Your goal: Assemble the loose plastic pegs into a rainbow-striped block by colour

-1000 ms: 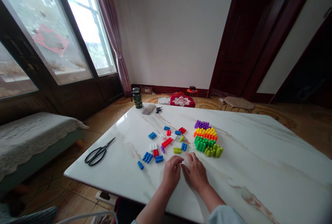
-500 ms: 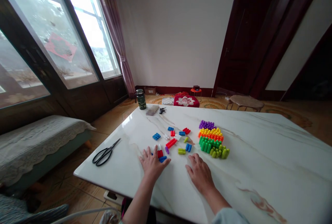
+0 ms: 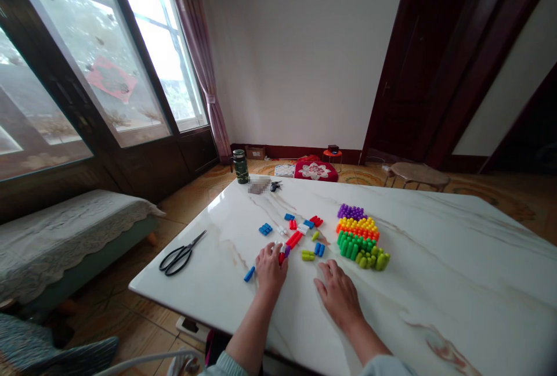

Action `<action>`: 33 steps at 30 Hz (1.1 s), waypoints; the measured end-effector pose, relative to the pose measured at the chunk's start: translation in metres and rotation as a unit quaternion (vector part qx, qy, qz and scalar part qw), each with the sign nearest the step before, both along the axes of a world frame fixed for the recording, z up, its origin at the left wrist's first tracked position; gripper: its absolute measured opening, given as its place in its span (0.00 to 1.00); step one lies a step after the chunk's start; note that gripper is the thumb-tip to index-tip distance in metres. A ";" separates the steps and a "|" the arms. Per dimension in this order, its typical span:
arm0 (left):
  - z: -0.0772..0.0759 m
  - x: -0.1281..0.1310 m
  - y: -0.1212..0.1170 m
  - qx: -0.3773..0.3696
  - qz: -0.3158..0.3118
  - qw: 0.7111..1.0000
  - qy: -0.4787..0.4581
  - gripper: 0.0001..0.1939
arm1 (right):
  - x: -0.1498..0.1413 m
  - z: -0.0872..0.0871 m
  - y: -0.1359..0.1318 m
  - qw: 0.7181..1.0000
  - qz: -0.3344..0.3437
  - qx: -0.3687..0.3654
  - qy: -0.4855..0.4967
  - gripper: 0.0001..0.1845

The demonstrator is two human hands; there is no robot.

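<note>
In the head view, a bunch of loose pieces were scattered around the middle of the counter, mostly lying flat. A few red and white pieces were partly covered by the left hand, fingers bent over them; whether anything was gripped couldn't really be told. The right hand was held loosely curled to the right, with nothing seen in it. The step in hand seemed to be loose pieces getting picked at with the left, and a light pinch looked called for, as a purple piece was crowded right there. Looks-wise: shiny, stubby, plastic probably. Farther right, a colour-grouped block of pieces was seemingly stood upright, purple farthest, then yellow, orange, green, lime nearest.
</note>
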State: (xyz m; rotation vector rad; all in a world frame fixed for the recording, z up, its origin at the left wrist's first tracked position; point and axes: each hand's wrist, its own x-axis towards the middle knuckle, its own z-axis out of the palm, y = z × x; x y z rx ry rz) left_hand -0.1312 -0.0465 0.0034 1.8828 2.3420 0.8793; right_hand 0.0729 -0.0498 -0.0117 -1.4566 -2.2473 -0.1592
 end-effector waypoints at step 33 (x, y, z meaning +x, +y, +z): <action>0.001 0.043 -0.024 0.106 -0.182 0.978 -0.001 0.05 | 0.005 -0.018 0.010 0.982 0.092 0.101 0.128 0.14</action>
